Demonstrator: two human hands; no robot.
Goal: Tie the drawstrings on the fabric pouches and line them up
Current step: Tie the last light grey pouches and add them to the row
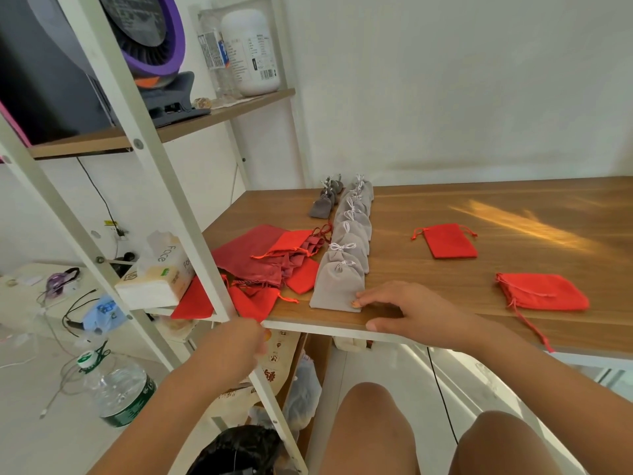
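Grey tied pouches (352,234) form a row at frame centre, the right hand (407,310) flat-fingered against the nearest pouch (337,286) at the table (445,207) edge, where a hard nudge may skew the row; left hand (239,341), blurred at lower left, grip indeterminate.

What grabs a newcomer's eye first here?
The line of tied light grey pouches runs away from the near edge of the wooden table, and the right hand rests its fingers on the nearest grey pouch. Next comes the loose heap of red pouches at the table's left edge. A flat red pouch and a rumpled red pouch lie apart on the right.
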